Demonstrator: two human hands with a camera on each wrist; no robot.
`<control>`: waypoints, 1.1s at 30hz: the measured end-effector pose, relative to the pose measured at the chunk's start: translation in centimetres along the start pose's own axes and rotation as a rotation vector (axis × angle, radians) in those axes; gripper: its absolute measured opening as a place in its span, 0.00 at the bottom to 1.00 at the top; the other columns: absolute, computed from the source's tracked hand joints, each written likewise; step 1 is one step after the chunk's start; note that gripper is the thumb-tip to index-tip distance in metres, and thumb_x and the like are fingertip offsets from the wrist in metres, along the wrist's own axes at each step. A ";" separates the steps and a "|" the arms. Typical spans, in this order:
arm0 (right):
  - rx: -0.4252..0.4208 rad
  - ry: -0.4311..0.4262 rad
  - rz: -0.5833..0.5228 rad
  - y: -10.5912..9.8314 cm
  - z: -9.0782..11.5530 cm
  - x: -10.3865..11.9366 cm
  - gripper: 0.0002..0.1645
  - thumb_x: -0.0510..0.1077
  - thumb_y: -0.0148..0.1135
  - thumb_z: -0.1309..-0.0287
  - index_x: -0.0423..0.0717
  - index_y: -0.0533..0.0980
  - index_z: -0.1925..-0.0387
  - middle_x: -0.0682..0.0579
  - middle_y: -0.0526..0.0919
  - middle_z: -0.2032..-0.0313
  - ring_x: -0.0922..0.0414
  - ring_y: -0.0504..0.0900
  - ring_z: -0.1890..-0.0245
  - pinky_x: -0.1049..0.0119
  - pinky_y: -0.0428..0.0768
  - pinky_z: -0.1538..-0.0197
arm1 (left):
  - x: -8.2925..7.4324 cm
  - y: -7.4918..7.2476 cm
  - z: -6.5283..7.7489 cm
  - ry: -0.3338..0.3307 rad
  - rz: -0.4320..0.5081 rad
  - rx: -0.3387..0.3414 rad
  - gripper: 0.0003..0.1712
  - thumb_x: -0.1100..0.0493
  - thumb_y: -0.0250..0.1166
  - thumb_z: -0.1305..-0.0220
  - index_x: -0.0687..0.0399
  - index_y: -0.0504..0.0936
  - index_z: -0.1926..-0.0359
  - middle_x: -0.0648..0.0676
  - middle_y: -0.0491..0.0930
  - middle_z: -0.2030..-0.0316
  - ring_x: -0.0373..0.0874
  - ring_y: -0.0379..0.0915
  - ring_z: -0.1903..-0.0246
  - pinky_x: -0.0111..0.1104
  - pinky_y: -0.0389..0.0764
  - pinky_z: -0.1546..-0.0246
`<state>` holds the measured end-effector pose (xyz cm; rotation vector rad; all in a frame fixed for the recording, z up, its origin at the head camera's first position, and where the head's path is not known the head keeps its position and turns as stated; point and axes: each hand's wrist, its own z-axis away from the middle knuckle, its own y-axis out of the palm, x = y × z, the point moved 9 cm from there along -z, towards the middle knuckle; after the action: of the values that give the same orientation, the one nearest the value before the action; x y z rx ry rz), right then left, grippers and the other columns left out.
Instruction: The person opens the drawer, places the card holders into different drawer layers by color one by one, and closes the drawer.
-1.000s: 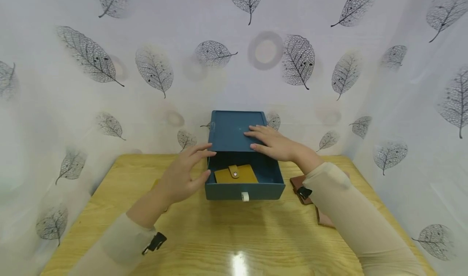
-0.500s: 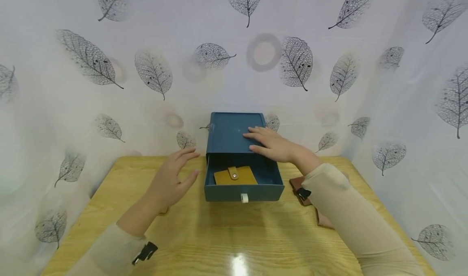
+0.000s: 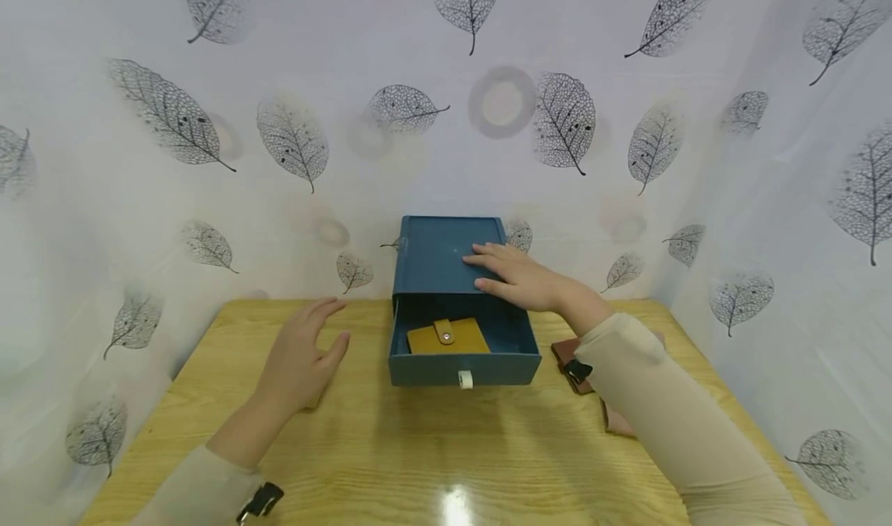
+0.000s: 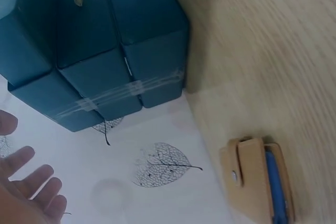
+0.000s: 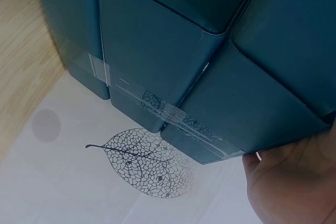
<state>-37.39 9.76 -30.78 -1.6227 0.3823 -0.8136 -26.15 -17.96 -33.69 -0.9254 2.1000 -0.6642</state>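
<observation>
A blue drawer unit stands at the back of the table. Its top drawer, with a white pull loop, is slid out. Inside lies a mustard-yellow wallet with a snap strap. My right hand rests flat on the right side of the unit's top, fingers spread. Left of the unit, my left hand hovers with loose, spread fingers and holds nothing. Below it, mostly hidden in the head view, a tan wallet with something blue inside sits on the table in the left wrist view.
A brown wallet and a pinkish one lie to the right, partly covered by my right sleeve. Clear tape runs around the stacked drawers. A white leaf-print curtain hangs right behind the table.
My left hand has drawn back from the drawer's left edge, moving left and lower. My right hand has stayed on the unit, and the drawer and yellow wallet have kept their places.
</observation>
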 end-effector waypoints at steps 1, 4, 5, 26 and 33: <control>0.000 0.000 0.000 0.0 0.0 0.0 0.36 0.60 0.43 0.23 0.50 0.57 0.23 0.45 0.49 0.22 0.43 0.42 0.22 0.42 0.39 0.24 | 0.2 0.0 0.1 -0.010 -0.010 -0.007 0.26 0.62 0.66 0.35 0.64 0.75 0.37 0.65 0.75 0.39 0.65 0.69 0.39 0.60 0.68 0.38; -0.001 -0.001 -0.002 0.1 0.0 -0.1 0.36 0.60 0.44 0.23 0.50 0.57 0.23 0.45 0.49 0.22 0.43 0.42 0.22 0.42 0.39 0.23 | 0.9 -0.1 0.4 -0.042 -0.042 -0.024 0.26 0.61 0.66 0.36 0.65 0.76 0.38 0.66 0.76 0.40 0.66 0.70 0.41 0.60 0.69 0.40; -0.002 -0.003 -0.002 0.1 0.0 -0.1 0.36 0.60 0.44 0.23 0.50 0.58 0.23 0.45 0.49 0.22 0.43 0.42 0.22 0.42 0.39 0.23 | 1.2 -0.1 0.5 -0.057 -0.052 -0.025 0.27 0.61 0.66 0.36 0.66 0.75 0.38 0.66 0.76 0.41 0.66 0.70 0.41 0.60 0.68 0.40; -0.001 -0.003 0.007 0.1 -0.1 -0.2 0.36 0.60 0.43 0.23 0.50 0.57 0.23 0.45 0.49 0.22 0.43 0.42 0.22 0.41 0.40 0.24 | 7.4 2.3 3.0 -0.369 -0.200 0.142 0.37 0.46 0.64 0.34 0.65 0.68 0.32 0.72 0.65 0.34 0.74 0.61 0.39 0.68 0.66 0.44; 0.002 -0.004 0.004 0.1 -0.2 -0.3 0.36 0.61 0.43 0.23 0.51 0.57 0.22 0.46 0.48 0.22 0.44 0.42 0.22 0.43 0.38 0.23 | 8.7 3.5 3.7 -0.432 -0.202 0.217 0.41 0.44 0.62 0.33 0.66 0.64 0.30 0.75 0.61 0.33 0.76 0.58 0.38 0.69 0.66 0.44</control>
<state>-37.66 9.79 -30.97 -1.6210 0.3813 -0.8077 -28.74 -23.19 -41.92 -1.0575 1.5378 -0.7053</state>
